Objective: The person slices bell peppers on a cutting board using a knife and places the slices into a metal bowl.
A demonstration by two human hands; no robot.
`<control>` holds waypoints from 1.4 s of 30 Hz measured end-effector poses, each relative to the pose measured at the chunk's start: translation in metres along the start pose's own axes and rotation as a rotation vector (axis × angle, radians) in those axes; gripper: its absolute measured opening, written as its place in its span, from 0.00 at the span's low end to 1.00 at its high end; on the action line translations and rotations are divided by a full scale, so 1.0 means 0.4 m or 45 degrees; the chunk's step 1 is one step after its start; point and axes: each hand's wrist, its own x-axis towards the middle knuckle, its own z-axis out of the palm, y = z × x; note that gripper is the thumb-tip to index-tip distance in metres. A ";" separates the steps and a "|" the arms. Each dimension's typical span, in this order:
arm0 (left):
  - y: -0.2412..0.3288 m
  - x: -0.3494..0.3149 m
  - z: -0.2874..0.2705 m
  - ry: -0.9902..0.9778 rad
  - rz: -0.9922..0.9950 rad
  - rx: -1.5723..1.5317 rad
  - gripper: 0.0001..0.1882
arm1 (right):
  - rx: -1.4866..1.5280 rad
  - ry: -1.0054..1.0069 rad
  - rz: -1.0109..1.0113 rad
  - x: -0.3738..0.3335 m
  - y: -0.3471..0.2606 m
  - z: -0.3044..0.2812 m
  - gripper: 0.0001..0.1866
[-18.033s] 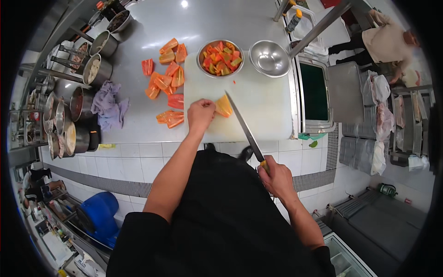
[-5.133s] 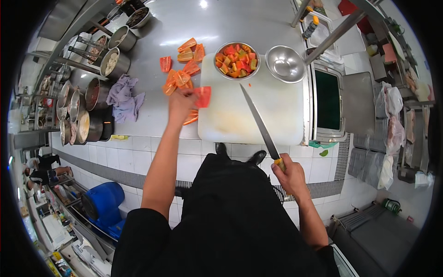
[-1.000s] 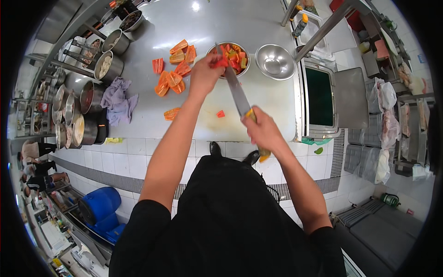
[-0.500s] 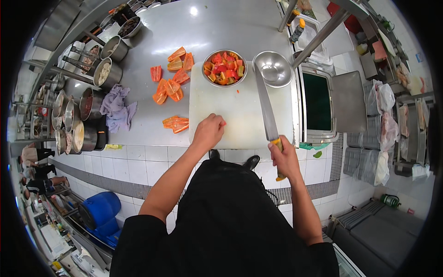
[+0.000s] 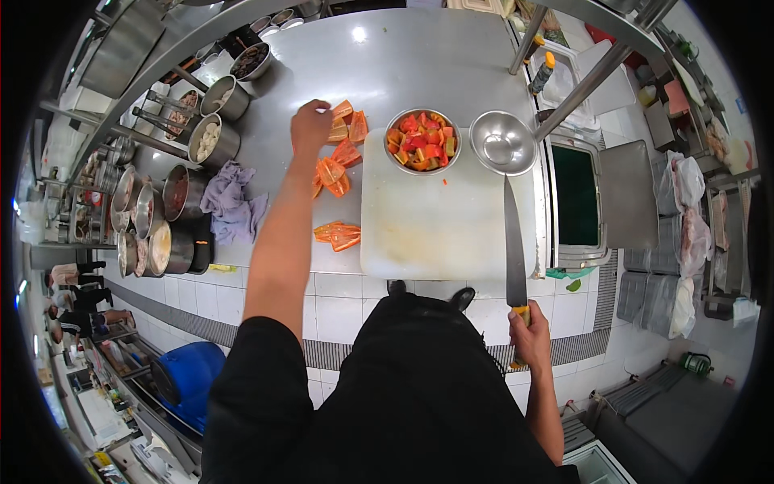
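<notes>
My left hand reaches over the steel table with its fingers bunched at the group of orange-red pepper pieces. Whatever the fingers hold, if anything, is hidden. Closer to me lies a separate pepper piece. In my right hand is the yellow handle of a large kitchen knife, its long blade pointing away from me over the white cutting board. A metal bowl of chopped red, orange and green pepper stands at the board's far edge. Beside it sits a second metal bowl.
At the left stand several steel pots and a crumpled purple cloth. A metal post slants up past the second bowl. Right of the board is an open dark-green bin. A blue barrel stands behind on the left.
My left hand has moved from the board, away and leftward, to the pepper pieces. My right hand has drawn the knife back toward me and off to the right.
</notes>
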 end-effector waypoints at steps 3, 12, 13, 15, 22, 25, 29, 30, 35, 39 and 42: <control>-0.066 0.039 0.009 -0.168 0.055 0.183 0.13 | -0.041 0.034 0.038 -0.015 0.007 0.001 0.10; -0.048 -0.012 0.204 -0.057 0.110 0.679 0.15 | -0.197 0.000 0.021 -0.020 -0.011 0.050 0.13; -0.051 -0.007 0.197 -0.001 0.118 0.598 0.15 | -0.260 -0.020 0.001 -0.018 -0.017 0.051 0.13; -0.015 -0.011 0.166 0.034 0.136 0.511 0.15 | -0.296 -0.020 0.016 -0.023 -0.002 0.044 0.15; -0.035 -0.336 0.043 -0.469 -0.251 -0.615 0.09 | -0.643 -0.124 -0.175 -0.039 -0.032 0.029 0.22; 0.021 -0.570 0.079 -0.664 -0.575 -0.714 0.07 | -0.833 -0.176 -0.265 -0.030 -0.060 0.055 0.22; 0.060 -0.694 0.113 -0.617 -0.712 -0.711 0.07 | -0.968 -0.313 -0.335 -0.027 -0.111 0.087 0.18; 0.071 -0.704 0.109 -0.603 -0.703 -0.679 0.07 | -0.967 -0.346 -0.325 -0.026 -0.113 0.092 0.16; 0.095 -0.710 0.106 -0.583 -0.734 -0.641 0.07 | -0.997 -0.365 -0.363 -0.020 -0.090 0.106 0.15; 0.092 -0.712 0.109 -0.583 -0.742 -0.632 0.08 | -1.022 -0.360 -0.408 -0.010 -0.084 0.112 0.14; 0.093 -0.713 0.108 -0.582 -0.742 -0.660 0.08 | -1.039 -0.343 -0.433 -0.007 -0.084 0.111 0.13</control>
